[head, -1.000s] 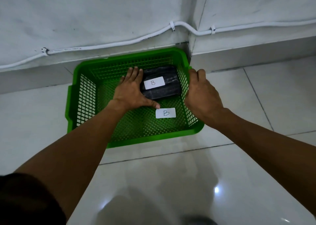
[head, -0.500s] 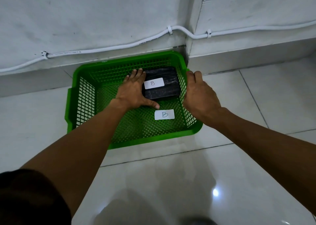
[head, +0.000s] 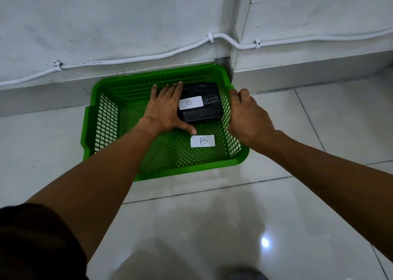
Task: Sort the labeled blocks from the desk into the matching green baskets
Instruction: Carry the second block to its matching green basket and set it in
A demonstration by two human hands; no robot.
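A green mesh basket (head: 106, 118) sits on the floor against the wall, with a white "B" label (head: 202, 141) on its bottom. A black block (head: 209, 114) with its own white "B" label (head: 190, 102) lies in the basket's far right corner. My left hand (head: 167, 109) is inside the basket, flat against the block's left side, fingers spread and thumb along its near edge. My right hand (head: 247, 118) lies over the basket's right rim from outside, fingers curled at the far right corner. Part of the block is hidden by my left hand.
The grey wall and its skirting run right behind the basket, with a white cable (head: 131, 59) clipped along it. A wall corner (head: 231, 67) juts out at the basket's far right. Glossy white floor tiles (head: 212, 216) surround the basket.
Both hands stay almost where they were. My left fingers have slid slightly farther along the block toward the back wall. The block and basket have not moved.
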